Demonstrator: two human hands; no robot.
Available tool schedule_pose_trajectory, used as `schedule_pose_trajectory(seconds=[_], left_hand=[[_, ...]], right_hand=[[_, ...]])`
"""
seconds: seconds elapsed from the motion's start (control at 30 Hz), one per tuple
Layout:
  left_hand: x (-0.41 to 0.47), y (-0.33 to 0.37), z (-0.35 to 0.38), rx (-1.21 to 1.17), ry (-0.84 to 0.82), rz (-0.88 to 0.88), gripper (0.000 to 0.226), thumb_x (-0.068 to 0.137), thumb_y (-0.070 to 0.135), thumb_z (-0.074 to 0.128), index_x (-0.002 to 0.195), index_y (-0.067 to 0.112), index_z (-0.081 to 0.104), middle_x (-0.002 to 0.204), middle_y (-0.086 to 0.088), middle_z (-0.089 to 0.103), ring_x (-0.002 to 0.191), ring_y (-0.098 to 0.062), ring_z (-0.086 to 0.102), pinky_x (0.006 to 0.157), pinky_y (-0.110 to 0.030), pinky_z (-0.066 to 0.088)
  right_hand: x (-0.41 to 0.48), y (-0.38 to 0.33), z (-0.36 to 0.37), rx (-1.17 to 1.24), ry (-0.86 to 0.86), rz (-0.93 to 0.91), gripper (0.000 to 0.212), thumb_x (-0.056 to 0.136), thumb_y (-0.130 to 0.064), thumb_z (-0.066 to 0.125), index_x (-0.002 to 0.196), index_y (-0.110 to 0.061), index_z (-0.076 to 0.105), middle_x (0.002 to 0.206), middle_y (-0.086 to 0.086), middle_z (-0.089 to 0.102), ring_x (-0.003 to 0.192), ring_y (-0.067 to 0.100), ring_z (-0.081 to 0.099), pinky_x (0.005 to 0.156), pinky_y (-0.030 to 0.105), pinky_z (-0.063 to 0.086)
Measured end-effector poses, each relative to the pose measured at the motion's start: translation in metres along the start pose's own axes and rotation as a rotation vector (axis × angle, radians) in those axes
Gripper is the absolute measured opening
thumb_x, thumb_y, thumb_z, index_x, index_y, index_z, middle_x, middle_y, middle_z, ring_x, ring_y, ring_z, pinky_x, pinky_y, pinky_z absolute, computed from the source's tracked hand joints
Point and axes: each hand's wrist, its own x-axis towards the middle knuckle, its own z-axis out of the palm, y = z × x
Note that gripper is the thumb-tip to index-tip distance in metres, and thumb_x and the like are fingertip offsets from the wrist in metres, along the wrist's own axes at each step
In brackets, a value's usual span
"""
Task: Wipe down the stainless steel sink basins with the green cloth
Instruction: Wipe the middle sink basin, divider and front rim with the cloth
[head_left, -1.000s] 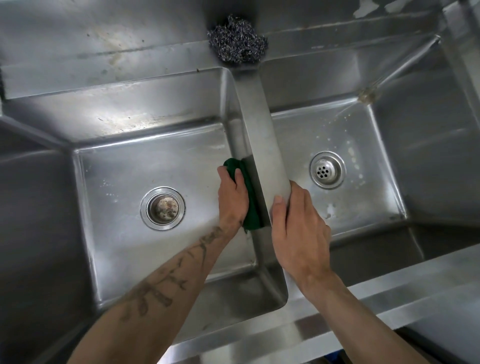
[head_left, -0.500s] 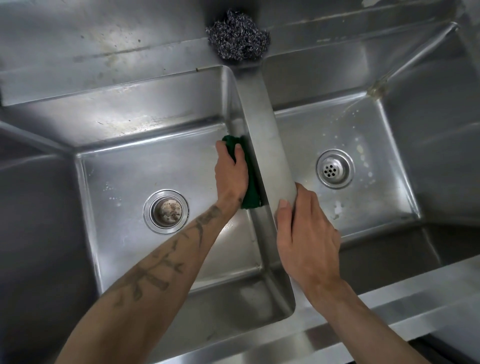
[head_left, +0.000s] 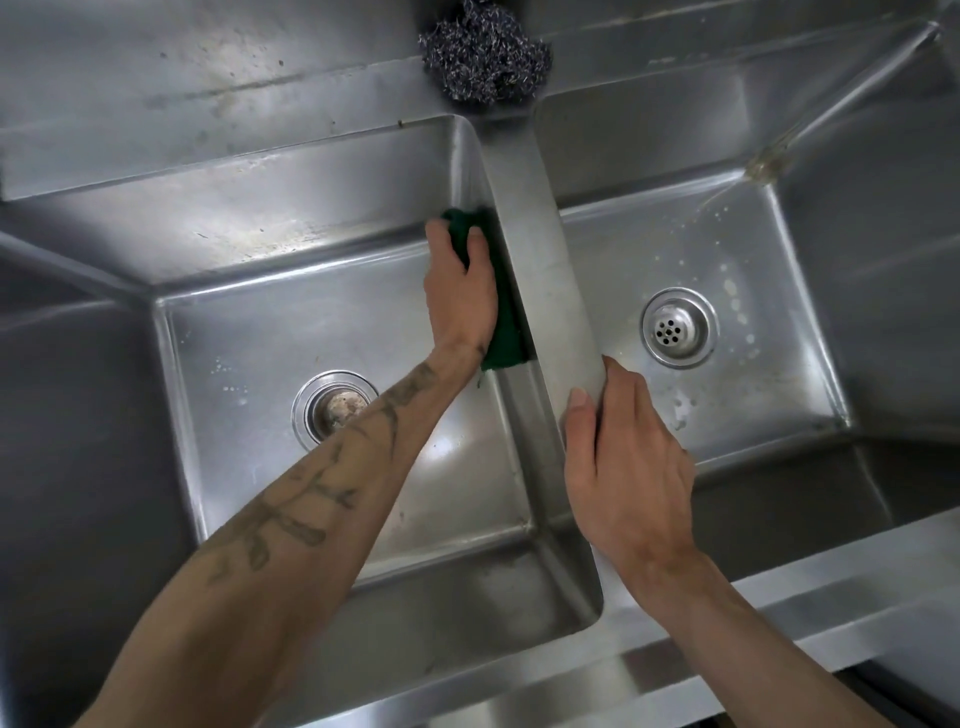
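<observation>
1. The green cloth (head_left: 503, 332) is pressed flat against the right-hand inner wall of the left basin (head_left: 332, 332), the wall that forms the divider (head_left: 545, 270) between the two basins. It sits high on that wall, toward the far corner.
2. The cloth's long axis runs along the divider wall, from near the person toward the back of the sink; one end peeks out past the fingertips, the other trails below the wrist.
3. The left hand (head_left: 460, 293) lies spread over the cloth, fingers curled on its far edge, pinning it to the steel rather than bunching it.
4. The right hand (head_left: 623, 467) grips the divider's top rim, thumb on the left side and fingers wrapped over toward the right basin (head_left: 769, 405); it holds nothing else and looks like a brace.
5. The step in hand appears to be wiping the left basin's divider wall.
6. Next likely calls for steady pressure along the wall into the corner, then the floor around the drain (head_left: 335, 408).
7. The right basin shows water spots near its strainer (head_left: 679, 327) and seems unwiped; a steel wool scourer (head_left: 485, 52) rests on the back ledge.
</observation>
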Motion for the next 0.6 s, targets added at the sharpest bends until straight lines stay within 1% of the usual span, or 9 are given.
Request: schedule_pose_trajectory(seconds=[0.1, 0.2, 0.23, 0.3, 0.37, 0.43, 0.53, 0.57, 0.6], left_hand=[[0.001, 0.021, -0.003, -0.114, 0.033, 0.177, 0.015, 0.113, 0.020, 0.045, 0.102, 0.014, 0.038, 0.075, 0.008, 0.047, 0.057, 0.004, 0.046, 0.056, -0.013, 0.039], [0.014, 0.011, 0.000, -0.086, 0.016, 0.147, 0.013, 0.114, 0.021, 0.043, 0.104, 0.016, 0.038, 0.078, 0.005, 0.050, 0.061, 0.001, 0.047, 0.058, -0.017, 0.041], [0.021, 0.002, 0.001, -0.053, 0.002, 0.096, 0.013, 0.114, 0.022, 0.042, 0.105, 0.016, 0.037, 0.081, 0.000, 0.054, 0.065, -0.005, 0.050, 0.061, -0.022, 0.042], [0.033, -0.018, 0.004, 0.041, -0.043, -0.019, 0.013, 0.115, 0.025, 0.039, 0.108, 0.014, 0.036, 0.094, -0.012, 0.063, 0.082, -0.023, 0.061, 0.072, -0.033, 0.044], [0.042, -0.029, 0.004, 0.163, -0.101, -0.096, 0.014, 0.115, 0.027, 0.037, 0.114, 0.013, 0.036, 0.107, -0.019, 0.065, 0.097, -0.039, 0.064, 0.080, -0.040, 0.044], [0.045, -0.027, 0.002, 0.196, -0.114, -0.081, 0.014, 0.115, 0.027, 0.037, 0.114, 0.012, 0.037, 0.106, -0.016, 0.065, 0.095, -0.035, 0.062, 0.079, -0.039, 0.044], [0.045, -0.020, -0.003, 0.069, -0.072, 0.055, 0.016, 0.115, 0.027, 0.039, 0.107, 0.013, 0.038, 0.092, -0.015, 0.059, 0.078, -0.021, 0.054, 0.065, -0.029, 0.045], [0.046, -0.020, -0.004, 0.057, -0.068, 0.093, 0.016, 0.115, 0.027, 0.039, 0.107, 0.013, 0.039, 0.092, -0.019, 0.059, 0.077, -0.019, 0.053, 0.065, -0.030, 0.047], [0.048, -0.024, -0.002, 0.065, -0.064, 0.108, 0.016, 0.115, 0.027, 0.040, 0.106, 0.013, 0.039, 0.095, -0.022, 0.060, 0.078, -0.019, 0.053, 0.070, -0.036, 0.051]], right_hand=[[0.000, -0.001, 0.000, -0.017, 0.004, 0.003, 0.044, 0.110, -0.040, 0.029, 0.134, -0.012, 0.053, 0.113, 0.001, 0.063, 0.088, 0.017, 0.066, 0.062, 0.029, 0.054], [0.000, 0.000, 0.000, -0.051, 0.022, 0.007, 0.041, 0.109, -0.038, 0.031, 0.132, -0.013, 0.054, 0.112, -0.001, 0.063, 0.086, 0.016, 0.064, 0.059, 0.014, 0.033], [0.000, -0.001, -0.001, -0.053, 0.022, 0.010, 0.041, 0.109, -0.038, 0.031, 0.131, -0.014, 0.054, 0.112, -0.001, 0.063, 0.086, 0.017, 0.065, 0.059, 0.014, 0.032], [0.000, -0.002, 0.000, -0.054, 0.015, 0.015, 0.041, 0.108, -0.038, 0.031, 0.132, -0.014, 0.054, 0.113, -0.001, 0.063, 0.088, 0.019, 0.066, 0.063, 0.023, 0.038], [0.000, -0.002, 0.001, -0.058, 0.018, 0.019, 0.041, 0.108, -0.039, 0.031, 0.132, -0.015, 0.054, 0.113, -0.001, 0.064, 0.089, 0.020, 0.067, 0.067, 0.025, 0.039], [0.000, -0.002, 0.001, -0.064, 0.018, 0.023, 0.042, 0.108, -0.039, 0.031, 0.133, -0.015, 0.054, 0.113, -0.001, 0.064, 0.089, 0.021, 0.068, 0.068, 0.025, 0.039], [0.000, -0.003, -0.001, -0.065, 0.008, 0.033, 0.043, 0.107, -0.039, 0.030, 0.133, -0.014, 0.054, 0.112, -0.002, 0.064, 0.088, 0.019, 0.068, 0.067, 0.025, 0.039], [0.000, -0.004, -0.001, -0.064, 0.005, 0.034, 0.044, 0.108, -0.040, 0.029, 0.132, -0.014, 0.055, 0.111, -0.003, 0.064, 0.087, 0.018, 0.068, 0.067, 0.024, 0.039], [0.000, -0.004, -0.001, -0.064, 0.002, 0.036, 0.045, 0.108, -0.042, 0.028, 0.132, -0.014, 0.055, 0.110, -0.004, 0.064, 0.087, 0.016, 0.068, 0.066, 0.024, 0.039]])
